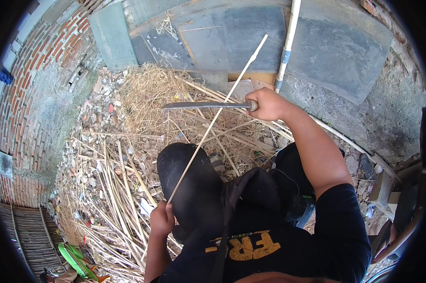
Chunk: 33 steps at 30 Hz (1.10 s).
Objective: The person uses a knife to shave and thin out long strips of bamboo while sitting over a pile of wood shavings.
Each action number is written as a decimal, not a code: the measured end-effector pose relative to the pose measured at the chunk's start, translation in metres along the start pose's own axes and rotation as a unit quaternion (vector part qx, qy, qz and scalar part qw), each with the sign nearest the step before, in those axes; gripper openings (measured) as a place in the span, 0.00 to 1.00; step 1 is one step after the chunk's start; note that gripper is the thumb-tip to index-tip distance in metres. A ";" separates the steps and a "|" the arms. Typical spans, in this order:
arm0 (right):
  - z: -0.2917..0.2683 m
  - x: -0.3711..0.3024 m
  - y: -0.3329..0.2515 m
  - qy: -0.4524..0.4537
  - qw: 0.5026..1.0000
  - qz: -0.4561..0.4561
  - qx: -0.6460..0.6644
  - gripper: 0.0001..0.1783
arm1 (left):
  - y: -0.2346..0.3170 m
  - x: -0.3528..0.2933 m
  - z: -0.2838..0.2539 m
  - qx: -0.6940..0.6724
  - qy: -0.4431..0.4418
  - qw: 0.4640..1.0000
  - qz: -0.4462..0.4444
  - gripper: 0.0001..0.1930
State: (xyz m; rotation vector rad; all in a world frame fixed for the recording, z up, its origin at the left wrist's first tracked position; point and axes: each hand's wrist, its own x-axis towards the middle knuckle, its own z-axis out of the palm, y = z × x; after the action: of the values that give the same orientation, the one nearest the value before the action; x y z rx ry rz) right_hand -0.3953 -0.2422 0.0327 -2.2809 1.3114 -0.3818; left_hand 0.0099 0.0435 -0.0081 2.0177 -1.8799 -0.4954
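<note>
My left hand (162, 218) is closed round the lower end of a long, thin bamboo strip (198, 146). The strip slants up and away to the right, with a knot near its far tip, and passes over my left knee. In my right hand (268, 104) is the handle of a machete (206, 105), its long dark blade pointing left. The blade crosses the strip above its middle; whether the two touch I cannot tell.
Several split bamboo strips (120, 200) lie on the rubble to the left. A heap of dry shavings (151, 96) is beyond my knees. Grey boards (232, 35) lean at the back beside a white pipe (288, 45). A brick wall (29, 104) stands left.
</note>
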 end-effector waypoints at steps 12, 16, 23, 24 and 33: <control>-0.011 -0.004 -0.008 -0.026 1.000 0.009 -0.006 0.14 | -0.002 0.000 0.003 -0.001 0.006 1.000 -0.002 0.18; -0.008 -0.006 -0.006 0.013 1.000 -0.014 0.010 0.12 | -0.001 0.001 0.004 -0.003 -0.002 1.000 -0.010 0.17; -0.010 -0.006 -0.007 -0.022 1.000 0.000 -0.009 0.15 | -0.005 0.000 0.007 0.004 0.001 1.000 0.007 0.22; -0.008 -0.006 -0.005 -0.006 1.000 -0.008 -0.004 0.13 | -0.005 0.001 0.008 0.001 0.002 1.000 0.008 0.22; -0.006 -0.004 -0.007 -0.003 0.999 -0.010 0.034 0.13 | -0.008 0.001 0.013 -0.013 0.023 1.000 0.005 0.18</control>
State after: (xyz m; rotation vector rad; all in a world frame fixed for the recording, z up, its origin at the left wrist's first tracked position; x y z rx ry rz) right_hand -0.3951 -0.2373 0.0410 -2.2375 1.2552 -0.4196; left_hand 0.0112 0.0431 -0.0233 1.9849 -1.8463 -0.4656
